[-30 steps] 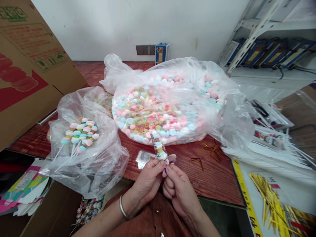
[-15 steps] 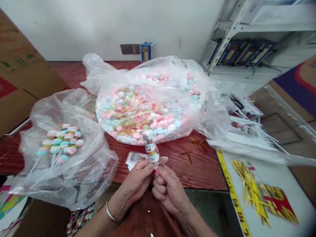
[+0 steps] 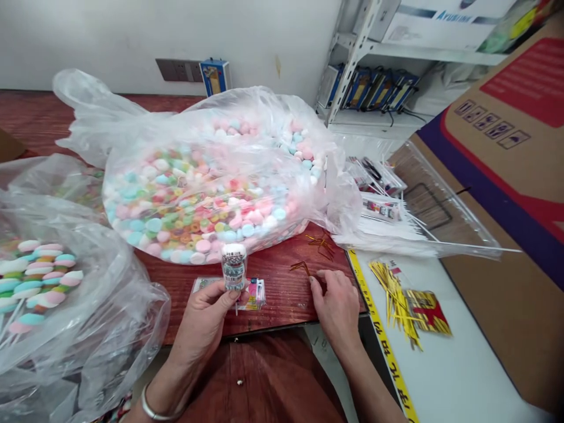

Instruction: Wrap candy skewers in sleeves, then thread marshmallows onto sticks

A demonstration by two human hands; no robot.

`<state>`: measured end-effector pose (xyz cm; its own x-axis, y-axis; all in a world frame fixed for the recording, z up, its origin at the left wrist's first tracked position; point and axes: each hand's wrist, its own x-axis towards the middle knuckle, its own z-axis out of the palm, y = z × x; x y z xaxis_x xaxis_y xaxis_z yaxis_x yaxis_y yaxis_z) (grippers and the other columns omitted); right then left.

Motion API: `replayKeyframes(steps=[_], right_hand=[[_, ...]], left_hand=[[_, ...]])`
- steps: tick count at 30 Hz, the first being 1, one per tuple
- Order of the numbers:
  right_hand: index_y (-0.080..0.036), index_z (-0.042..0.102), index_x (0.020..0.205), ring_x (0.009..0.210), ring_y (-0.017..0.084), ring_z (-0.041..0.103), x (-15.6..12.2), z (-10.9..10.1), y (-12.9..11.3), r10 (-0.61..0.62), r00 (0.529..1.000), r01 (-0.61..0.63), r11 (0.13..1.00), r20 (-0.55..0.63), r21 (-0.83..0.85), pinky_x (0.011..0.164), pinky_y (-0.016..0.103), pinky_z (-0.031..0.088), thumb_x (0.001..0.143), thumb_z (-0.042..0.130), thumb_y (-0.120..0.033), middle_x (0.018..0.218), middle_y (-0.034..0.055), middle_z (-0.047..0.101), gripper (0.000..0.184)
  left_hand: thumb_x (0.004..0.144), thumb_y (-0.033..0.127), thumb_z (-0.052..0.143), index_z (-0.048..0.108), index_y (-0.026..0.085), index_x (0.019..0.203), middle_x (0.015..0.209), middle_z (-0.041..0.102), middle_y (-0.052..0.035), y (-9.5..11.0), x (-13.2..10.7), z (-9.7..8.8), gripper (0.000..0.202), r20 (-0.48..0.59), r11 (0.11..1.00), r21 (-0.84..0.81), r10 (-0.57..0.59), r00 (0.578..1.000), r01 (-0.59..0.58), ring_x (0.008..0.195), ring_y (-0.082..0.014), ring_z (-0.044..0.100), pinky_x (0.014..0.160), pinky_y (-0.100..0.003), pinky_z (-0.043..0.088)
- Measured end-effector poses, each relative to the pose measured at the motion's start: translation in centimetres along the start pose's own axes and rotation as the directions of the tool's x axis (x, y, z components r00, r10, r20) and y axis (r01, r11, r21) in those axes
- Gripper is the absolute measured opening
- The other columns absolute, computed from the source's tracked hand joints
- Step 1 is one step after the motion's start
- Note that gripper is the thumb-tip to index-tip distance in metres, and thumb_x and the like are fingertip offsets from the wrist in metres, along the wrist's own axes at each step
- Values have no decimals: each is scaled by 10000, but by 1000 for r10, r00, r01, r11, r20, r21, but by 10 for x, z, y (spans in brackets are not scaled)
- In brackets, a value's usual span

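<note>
My left hand [image 3: 209, 311] is closed round the lower end of a marshmallow lollipop [image 3: 234, 267] in a clear printed wrapper, held upright above the table's front edge. Further right, my right hand [image 3: 337, 305] rests on the red-brown tabletop, fingers bent and slightly apart. Its thumb tip is at the end of a bent gold twist tie [image 3: 301, 266]. More gold twist ties [image 3: 322, 244] lie just beyond. Beneath the lollipop are flat printed wrappers [image 3: 255, 294], partly hidden by my left hand.
A large clear bag of marshmallows and gummy rings [image 3: 198, 217] fills the middle. At left, marshmallow sticks [image 3: 42, 276] lie on another plastic bag [image 3: 132, 329]. Yellow twist ties [image 3: 396, 305] lie on a white surface at right, near a cardboard box [image 3: 497, 235] and white sticks [image 3: 388, 229].
My right hand has left the lollipop and moved right to the gold twist ties. The left hand now holds the lollipop alone. The view has turned right.
</note>
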<state>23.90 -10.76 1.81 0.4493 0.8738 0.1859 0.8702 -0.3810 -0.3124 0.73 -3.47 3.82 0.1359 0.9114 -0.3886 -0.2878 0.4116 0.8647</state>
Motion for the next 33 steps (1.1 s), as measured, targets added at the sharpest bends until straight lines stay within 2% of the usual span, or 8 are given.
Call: replayKeyframes(steps=[4,13,19,25,27,29,30,33], right_hand=[[-190,604,779,795,229,557,2,13,0,-36,999,36,999,20,-18,725,335,305,980,461,-233,808,74,648,250],[-190,609,841,836,208,603,2,10,-3,-122,993,122,991,-4,48,752,309,329,1014,426,-262,863,47,673,262],[-194,644,836,816,227,602,0,10,-13,-106,994,106,993,11,-56,741,330,309,968,565,-389,842,51,669,249],[-171,609,793,751,231,580,3,24,-22,-116,993,113,982,-8,-150,698,343,298,965,538,-200,793,72,648,189],[-175,590,779,732,225,573,4,24,-22,-154,988,149,977,-23,-152,692,341,313,969,516,-181,776,72,638,204],[-183,571,788,709,215,566,4,19,-20,-193,980,184,973,-55,-139,685,332,339,988,483,-193,774,66,631,218],[-188,560,798,698,208,565,4,14,-19,-211,975,201,971,-73,-128,678,325,354,1000,461,-203,775,62,627,226],[-197,531,840,698,188,577,6,-6,-20,-273,952,265,961,-141,-71,664,296,395,1029,409,-228,778,45,609,227]], left_hand=[[548,396,918,809,178,769,774,771,-51,-5,1,-2,329,-3,999,48,-6,1000,6,714,-161,648,721,-261,525],[577,406,902,793,174,757,714,743,-28,-14,8,-11,314,3,995,100,-16,1000,15,663,-131,615,660,-221,495],[586,416,891,774,170,720,672,723,-13,-15,8,-9,303,14,995,102,-13,1000,12,643,-118,600,654,-207,483],[625,423,860,757,166,726,679,716,-14,-18,8,-10,295,24,991,130,9,1000,-12,636,-126,591,654,-225,475],[690,421,814,756,174,766,697,717,-17,-15,8,-13,266,59,973,223,46,997,-58,648,-145,601,658,-247,478],[787,379,736,755,187,823,747,723,-23,-10,7,-15,196,148,892,413,132,980,-183,702,-168,624,690,-268,480],[834,337,688,752,193,849,788,725,-29,-7,6,-15,158,214,811,515,193,958,-278,748,-179,635,721,-278,480],[926,185,533,726,191,919,924,690,-58,2,3,-9,192,420,460,705,343,840,-540,874,-196,621,798,-307,469]])
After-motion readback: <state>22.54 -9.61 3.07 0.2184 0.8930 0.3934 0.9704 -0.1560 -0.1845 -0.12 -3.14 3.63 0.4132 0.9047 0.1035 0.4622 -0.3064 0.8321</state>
